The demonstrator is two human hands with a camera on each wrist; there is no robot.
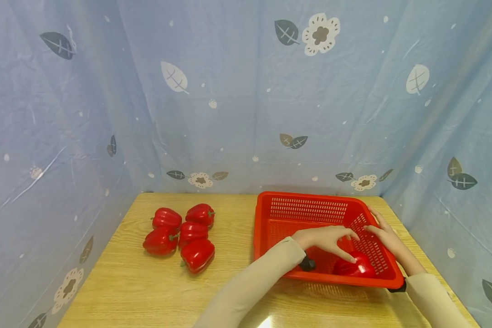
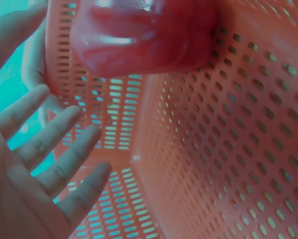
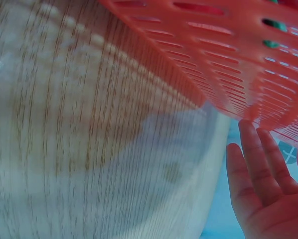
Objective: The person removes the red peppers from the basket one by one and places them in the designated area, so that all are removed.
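In the head view, a red slatted plastic basket (image 1: 307, 199) stands at the right of the table. A glossy red bell pepper (image 1: 362, 265) lies in its near right corner; the left wrist view also shows this bell pepper (image 2: 144, 40). My left hand (image 1: 324, 239) is over the basket beside the pepper, fingers spread, holding nothing. At the basket's right rim is my right hand (image 1: 387, 237), its thumb over the rim and its fingers outside. The right wrist view shows these fingers (image 3: 261, 172) mostly straight against or close to the outer wall; firm contact is unclear.
Several red bell peppers (image 1: 193, 233) sit clustered on the left of the wooden table (image 1: 147, 291). A blue patterned curtain (image 1: 238, 114) surrounds the table at the back and sides.
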